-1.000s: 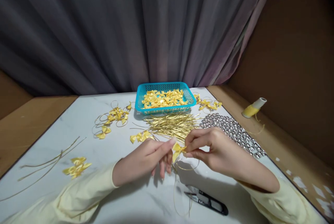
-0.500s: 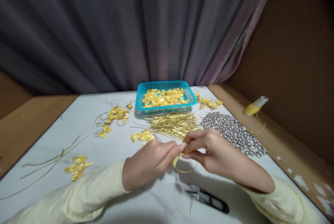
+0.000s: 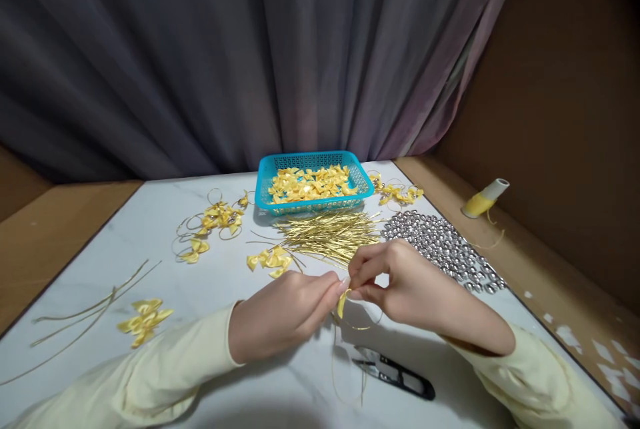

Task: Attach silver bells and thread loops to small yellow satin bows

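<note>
A small yellow ribbon bow (image 3: 342, 305) is pinched between the thumb and fingers of my left hand (image 3: 283, 309), mostly hidden by them. From it a thin gold cord (image 3: 361, 328) curves in a loop below my right hand (image 3: 405, 286). The right thumb and forefinger are closed at the bow's upper edge, apparently on the cord; the exact grip is too small to make out. Fine thread (image 3: 334, 369) hangs down from the bow toward the table. Just below the hands lie black-handled thread snips (image 3: 397, 374).
A blue basket (image 3: 261, 182) of yellow bows stands at the back, before a grey curtain. Gold cord pieces (image 3: 325, 232), silver beads (image 3: 445, 246), finished looped bows (image 3: 220, 217) and loose bows (image 3: 145, 322) lie around. A yellow thread spool (image 3: 485, 199) stands at right.
The right fingers have shifted slightly at the bow, and the gold loop now spreads wider to the right. The whole view has moved a little; other things stay in place.
</note>
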A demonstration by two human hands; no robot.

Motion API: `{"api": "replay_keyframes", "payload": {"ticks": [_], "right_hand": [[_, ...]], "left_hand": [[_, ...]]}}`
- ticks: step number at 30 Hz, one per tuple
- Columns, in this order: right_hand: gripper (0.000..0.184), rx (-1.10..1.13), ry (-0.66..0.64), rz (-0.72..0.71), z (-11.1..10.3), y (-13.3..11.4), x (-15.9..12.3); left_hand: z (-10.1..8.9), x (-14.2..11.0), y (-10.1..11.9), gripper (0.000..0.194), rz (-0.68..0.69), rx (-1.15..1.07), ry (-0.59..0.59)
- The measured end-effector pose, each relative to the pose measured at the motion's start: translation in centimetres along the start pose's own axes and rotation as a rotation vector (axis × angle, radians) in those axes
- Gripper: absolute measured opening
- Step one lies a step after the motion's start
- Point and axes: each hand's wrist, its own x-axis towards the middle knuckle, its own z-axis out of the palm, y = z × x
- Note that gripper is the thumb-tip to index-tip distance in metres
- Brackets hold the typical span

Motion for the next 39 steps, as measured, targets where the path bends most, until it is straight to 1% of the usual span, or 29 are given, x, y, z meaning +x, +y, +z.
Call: {"api": "replay_keyframes", "payload": {"ticks": [4, 10, 16, 21, 23, 26, 28, 31, 34, 36, 39], "right_hand": [[0.018, -0.008, 0.009, 0.008, 0.1, 0.2, 0.0], [0.017, -0.032, 0.015, -0.002, 0.3, 0.3, -0.1], [0.017, -0.038, 0.009, -0.017, 0.2, 0.4, 0.0], [0.015, -0.046, -0.007, -0.021, -0.1, 0.5, 0.1], [0.013, -0.039, -0.017, -0.001, -0.3, 0.5, 0.0], [0.008, -0.001, 0.013, 0.043, -0.6, 0.6, -0.3], [0.015, 0.042, 0.035, 0.051, -0.8, 0.6, -0.4], [0.022, 0.095, -0.011, 0.044, -1.2, 0.7, -0.3], [0.017, 0.087, -0.071, 0.032, -1.4, 0.7, -0.2], [0.015, 0.087, -0.072, -0.004, -1.3, 0.6, -0.2], [0.018, 0.097, -0.015, -0.069, -1.1, 0.5, -0.5]], "left_hand": [[0.1, 0.1, 0.0, 0.034, -0.002, -0.018, -0.005], [0.0, 0.1, 0.4, 0.024, 0.006, -0.063, 0.006], [0.0, 0.1, 0.2, 0.024, 0.03, -0.061, -0.02], [-0.3, 0.3, 0.0, 0.023, 0.018, -0.157, -0.052], [-0.5, 0.3, 0.0, 0.024, 0.017, -0.204, -0.058], [-0.8, 0.4, 0.0, 0.026, 0.011, -0.251, -0.074], [-0.8, 0.4, 0.0, 0.027, 0.005, -0.272, -0.088], [-0.9, 0.4, 0.0, 0.027, -0.001, -0.293, -0.105], [-0.9, 0.4, 0.0, 0.027, 0.001, -0.361, -0.127], [-1.0, 0.5, -0.1, 0.028, -0.04, -0.469, -0.171], [-1.2, 0.5, -0.2, 0.03, -0.189, -0.69, -0.248]]}}
